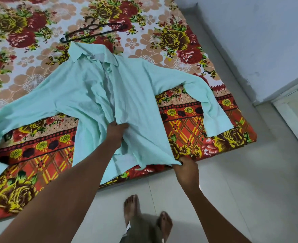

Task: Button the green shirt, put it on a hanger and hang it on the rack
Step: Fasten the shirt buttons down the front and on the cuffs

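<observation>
While the mint-green shirt [99, 92] lies spread on the floral mattress [188, 41], the left hand [116, 132] grips its front placket at mid-body and the right hand [186, 171] pinches its bottom hem corner. Beyond the shirt's collar lies a black hanger [92, 30].

Both forearms [71, 186] are bare, with no sleeve, watch or band showing on either. The feet [131, 207] are bare too. Grey-olive cloth [141, 230], with a small white tag at its edge, covers the legs.
</observation>
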